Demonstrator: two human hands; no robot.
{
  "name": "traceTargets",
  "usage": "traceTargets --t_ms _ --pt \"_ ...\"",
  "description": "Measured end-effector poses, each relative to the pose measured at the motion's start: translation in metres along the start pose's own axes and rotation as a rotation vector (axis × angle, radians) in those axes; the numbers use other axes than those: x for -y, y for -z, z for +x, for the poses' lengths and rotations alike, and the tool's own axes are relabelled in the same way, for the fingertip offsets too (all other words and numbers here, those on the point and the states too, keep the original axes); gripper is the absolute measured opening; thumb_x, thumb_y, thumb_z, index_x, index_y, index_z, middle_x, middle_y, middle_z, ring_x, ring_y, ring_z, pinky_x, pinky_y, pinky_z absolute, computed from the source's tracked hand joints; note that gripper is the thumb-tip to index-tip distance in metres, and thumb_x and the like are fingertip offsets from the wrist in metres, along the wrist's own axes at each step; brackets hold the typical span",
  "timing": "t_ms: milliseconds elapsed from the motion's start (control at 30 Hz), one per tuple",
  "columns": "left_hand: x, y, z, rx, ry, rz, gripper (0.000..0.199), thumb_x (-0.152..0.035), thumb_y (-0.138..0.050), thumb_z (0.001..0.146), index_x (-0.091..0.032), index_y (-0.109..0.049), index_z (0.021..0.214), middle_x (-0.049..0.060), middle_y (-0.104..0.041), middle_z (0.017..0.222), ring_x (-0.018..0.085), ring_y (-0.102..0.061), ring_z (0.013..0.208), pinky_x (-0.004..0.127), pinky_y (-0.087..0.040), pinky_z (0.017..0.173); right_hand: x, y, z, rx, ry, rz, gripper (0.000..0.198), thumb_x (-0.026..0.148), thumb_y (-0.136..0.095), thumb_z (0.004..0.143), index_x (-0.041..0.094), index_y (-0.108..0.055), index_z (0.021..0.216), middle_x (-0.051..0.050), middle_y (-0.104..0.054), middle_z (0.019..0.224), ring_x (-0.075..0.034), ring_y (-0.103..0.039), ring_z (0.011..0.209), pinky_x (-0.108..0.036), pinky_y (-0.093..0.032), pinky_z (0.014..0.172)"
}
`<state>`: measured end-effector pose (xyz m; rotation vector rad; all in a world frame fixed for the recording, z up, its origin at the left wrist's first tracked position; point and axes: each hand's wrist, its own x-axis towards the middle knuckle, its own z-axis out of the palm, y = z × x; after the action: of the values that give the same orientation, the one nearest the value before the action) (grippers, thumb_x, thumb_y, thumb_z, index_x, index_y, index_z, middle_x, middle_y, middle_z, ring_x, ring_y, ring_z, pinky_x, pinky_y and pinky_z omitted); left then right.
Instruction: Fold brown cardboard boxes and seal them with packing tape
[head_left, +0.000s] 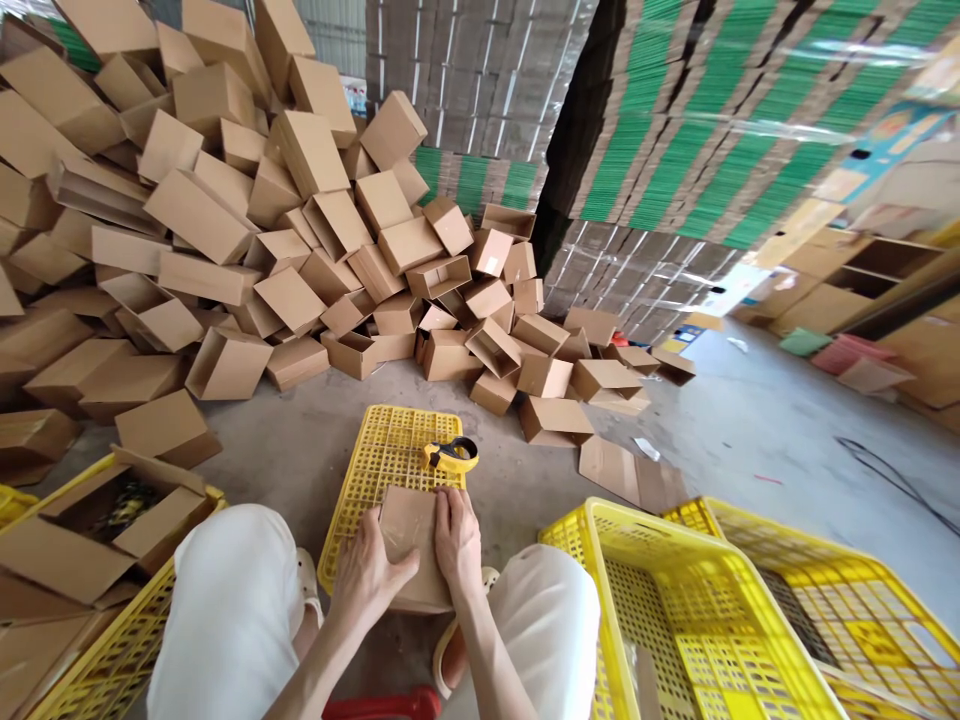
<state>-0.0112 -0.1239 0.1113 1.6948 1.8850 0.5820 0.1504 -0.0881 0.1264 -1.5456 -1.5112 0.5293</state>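
Observation:
Between my knees, a small closed cardboard box (409,530) rests on the near part of an upturned yellow plastic crate (382,440). My left hand (369,565) grips its left side, with the thumb lying across the top. On the opposite side my right hand (459,535) holds the right edge, fingers bent near the far corner. Clear tape seems to shine on the box's top. Just beyond the box, a yellow and black tape dispenser (450,455) lies on the crate's right edge, touched by neither hand.
A big heap of cardboard boxes (292,290) fills the far left and middle. Yellow crates (675,600) stand to my right. At left, an open carton (67,550) sits on another yellow crate (120,650). Wrapped stacks of flat cardboard (712,120) rise behind.

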Motion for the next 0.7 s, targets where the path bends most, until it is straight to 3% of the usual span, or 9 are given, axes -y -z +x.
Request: traceTargets --t_ms 133,267,467,600,700 --pt "-0.014 0.009 0.006 -0.043 -0.005 0.093 0.040 -0.045 -0.053 0.097 -0.015 -0.053 0.124 0.022 -0.074 0.128 0.036 -0.072 0.119 0.048 -0.050 0.106 0.000 0.000 -0.001 -0.009 -0.006 -0.036 0.029 0.036 -0.040 0.106 0.025 -0.066 0.099 -0.006 -0.068 0.099 -0.022 -0.069 0.091 -0.034 -0.052 0.083" --pt "-0.025 0.014 0.015 -0.024 0.052 0.132 0.038 -0.044 -0.057 0.095 -0.017 -0.054 0.121 0.019 -0.077 0.122 0.035 -0.074 0.117 0.044 -0.053 0.099 0.002 0.002 -0.002 -0.011 0.018 -0.050 0.029 0.036 -0.040 0.107 0.025 -0.066 0.098 -0.006 -0.069 0.098 -0.022 -0.069 0.089 -0.033 -0.052 0.082" --pt "-0.015 0.006 0.012 0.002 0.034 0.035 0.062 -0.045 -0.064 0.087 -0.014 -0.048 0.138 0.021 -0.069 0.139 0.033 -0.070 0.126 0.040 -0.053 0.105 0.002 0.003 -0.002 -0.015 0.012 -0.028 0.030 0.037 -0.040 0.107 0.024 -0.067 0.102 -0.007 -0.070 0.101 -0.022 -0.070 0.092 -0.033 -0.053 0.085" --pt "0.003 -0.002 0.007 0.075 0.022 -0.105 0.084 -0.048 -0.066 0.084 -0.013 -0.036 0.154 0.021 -0.057 0.157 0.033 -0.061 0.140 0.040 -0.049 0.114 0.001 0.003 -0.002 -0.011 0.013 -0.024 0.030 0.036 -0.040 0.107 0.024 -0.067 0.101 -0.007 -0.070 0.100 -0.023 -0.070 0.094 -0.034 -0.054 0.088" --pt "0.009 -0.004 0.002 0.102 0.024 -0.232 0.089 -0.052 -0.060 0.090 -0.013 -0.027 0.162 0.020 -0.044 0.167 0.031 -0.051 0.150 0.041 -0.043 0.122 0.003 0.002 -0.002 0.017 -0.005 -0.026 0.030 0.037 -0.041 0.107 0.025 -0.068 0.102 -0.006 -0.069 0.101 -0.023 -0.070 0.095 -0.035 -0.055 0.090"
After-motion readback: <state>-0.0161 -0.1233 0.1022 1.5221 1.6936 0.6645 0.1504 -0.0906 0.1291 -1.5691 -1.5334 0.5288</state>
